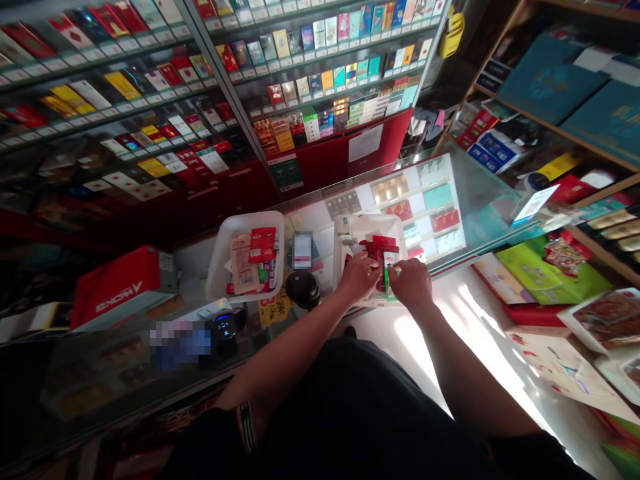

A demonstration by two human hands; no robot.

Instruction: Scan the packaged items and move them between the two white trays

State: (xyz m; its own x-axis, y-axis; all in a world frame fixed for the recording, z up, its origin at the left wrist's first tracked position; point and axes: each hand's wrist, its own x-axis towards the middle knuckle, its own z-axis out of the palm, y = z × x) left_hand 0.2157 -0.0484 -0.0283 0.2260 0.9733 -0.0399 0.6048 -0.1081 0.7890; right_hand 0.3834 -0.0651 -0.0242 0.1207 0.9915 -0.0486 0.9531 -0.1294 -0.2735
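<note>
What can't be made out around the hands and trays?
- Right tray, floor: head view, covered by packets, left hand and right hand.
- Right hand's grip: head view, hidden by its curled fingers.
- Left tray, floor: head view, under other packets.
- Phone screen, text: head view, pixelated.

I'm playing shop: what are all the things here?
Cigarette packs: many, mixed colours, wall shelves.
Glass counter: 1, see-through, middle.
Plastic tubs: 2, white, on counter.
Snack packets: several, mostly red, in tubs.
Phone-like device: 1, dark-edged, between tubs.
Rounded device: 1, black, just below.
Lit device: 1, black, left of it.
Box: 1, red, counter's left end.
Sign: 1, white, counter's right end.
Large boxes: 2, teal, upper right.
Other packages: many, mixed colours, right side.
Shirt: 1, dark, bottom.
Left hand, right hand: 1 each, bare, right-hand tub.
</note>
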